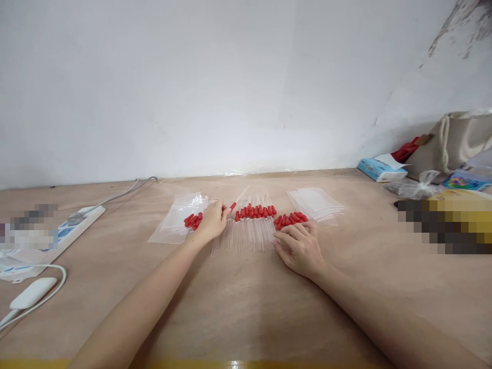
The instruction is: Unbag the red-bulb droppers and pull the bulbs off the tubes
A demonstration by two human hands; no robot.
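Observation:
My left hand (215, 219) is closed in a pinch on a red rubber bulb (233, 206), which tilts up to the right; a thin clear tube seems to run on from it. In the middle lies a row of clear thin tubes (249, 236), side by side. Beyond their near ends, several red bulbs (255, 210) stand in line on more clear tubes. My right hand (302, 248) has its fingers curled, thumb and fingertips at the right end of the tube row; what they grip is hidden. Loose red bulbs lie in a right pile (288, 220) and a left pile (194, 220).
Clear plastic bags lie in a left stack (169, 225) and a right stack (317, 202). Left on the brown tabletop (230, 312) are a power strip (92, 211) and a white adapter (34, 293) with cables. A tissue pack (378, 169) and a beige bag (461, 138) stand back right.

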